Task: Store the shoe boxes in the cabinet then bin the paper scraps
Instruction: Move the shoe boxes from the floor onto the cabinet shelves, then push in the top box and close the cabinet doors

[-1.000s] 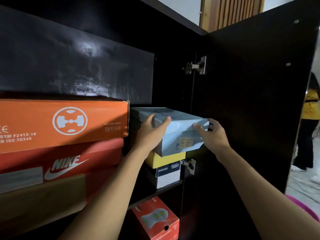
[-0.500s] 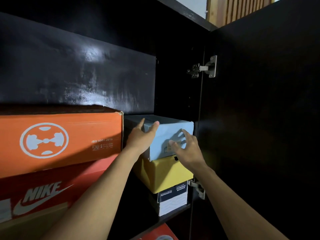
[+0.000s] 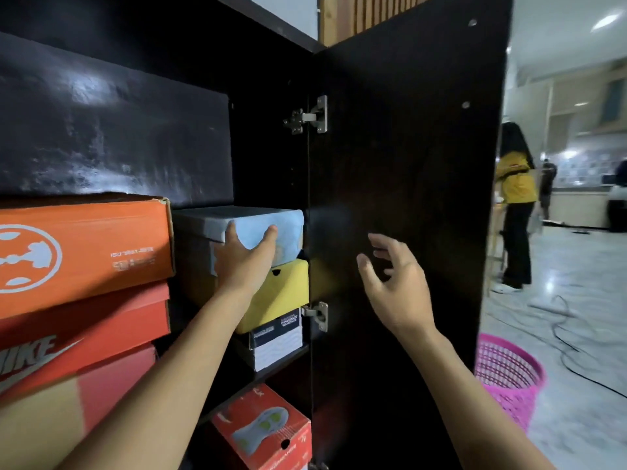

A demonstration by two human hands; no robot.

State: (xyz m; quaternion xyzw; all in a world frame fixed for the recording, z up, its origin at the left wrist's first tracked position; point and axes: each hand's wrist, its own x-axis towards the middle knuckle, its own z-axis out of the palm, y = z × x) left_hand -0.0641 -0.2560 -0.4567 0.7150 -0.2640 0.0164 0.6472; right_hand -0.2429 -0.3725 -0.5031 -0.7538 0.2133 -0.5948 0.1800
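Note:
A pale blue shoe box [image 3: 288,232] rests on a yellow box [image 3: 281,293] inside the dark cabinet [image 3: 264,137], with a black-and-white box [image 3: 276,340] underneath. My left hand [image 3: 246,259] lies flat against the blue box's front end, fingers spread over its lid edge. Off to the right, my right hand [image 3: 393,279] hovers in front of the open cabinet door [image 3: 407,164], fingers apart, holding nothing. A pink mesh bin [image 3: 509,378] stands on the floor at the right. No paper scraps are in view.
Orange [image 3: 84,252], red [image 3: 84,334] and tan boxes are stacked at the left. On the shelf below sits a red box [image 3: 264,432]. A person in a yellow top [image 3: 515,212] stands at the far right, and cables [image 3: 570,337] trail over the tiled floor.
My right hand has come off the blue box and drawn back to the right. The box now sits squarely pushed in on the yellow one. The view has swung right, showing the bin.

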